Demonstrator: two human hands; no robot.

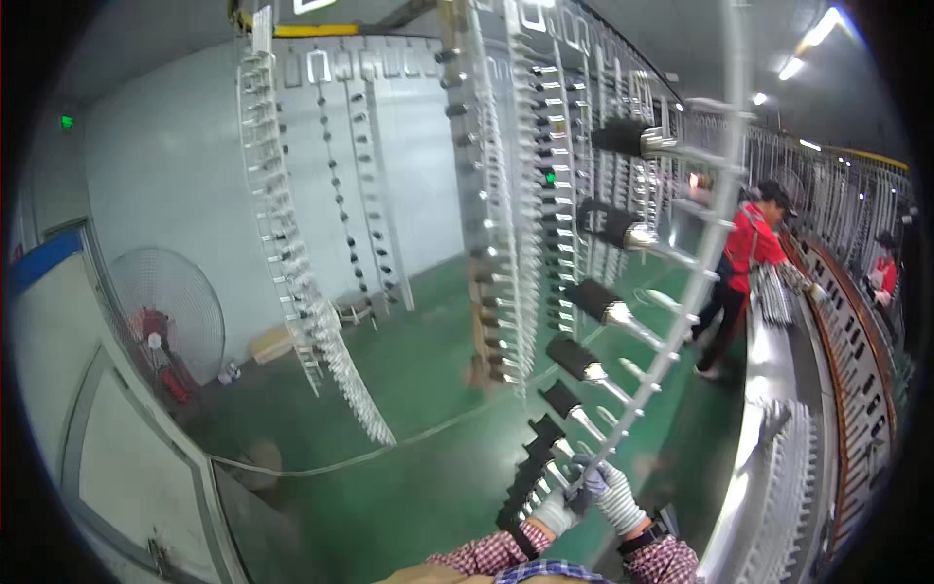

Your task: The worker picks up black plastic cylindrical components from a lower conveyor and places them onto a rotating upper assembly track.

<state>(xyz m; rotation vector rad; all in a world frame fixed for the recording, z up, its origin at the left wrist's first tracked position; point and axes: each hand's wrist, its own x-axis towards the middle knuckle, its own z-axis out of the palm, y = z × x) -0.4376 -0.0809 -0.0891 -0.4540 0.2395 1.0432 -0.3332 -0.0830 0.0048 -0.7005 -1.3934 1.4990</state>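
A long pale hanging rack [671,336] slants up from my hands toward the top of the view. Pegs stick out along it, and several chrome parts with black heads [574,358] sit on the pegs of its left side. My right hand [613,494], in a striped grey work glove, is closed round the lower part of this rack. Just left of it, my gloved left hand [556,513] is closed on the rack too, beside the lowest parts. Those lowest parts overlap, and the fingers are partly hidden.
More loaded racks [520,234] hang ahead from an overhead rail. On the right runs a metal bench [744,467] with a pile of bare racks [786,477], beside a brown-edged conveyor [844,428]. A person in red [744,248] leans over it. A large fan [165,311] stands left.
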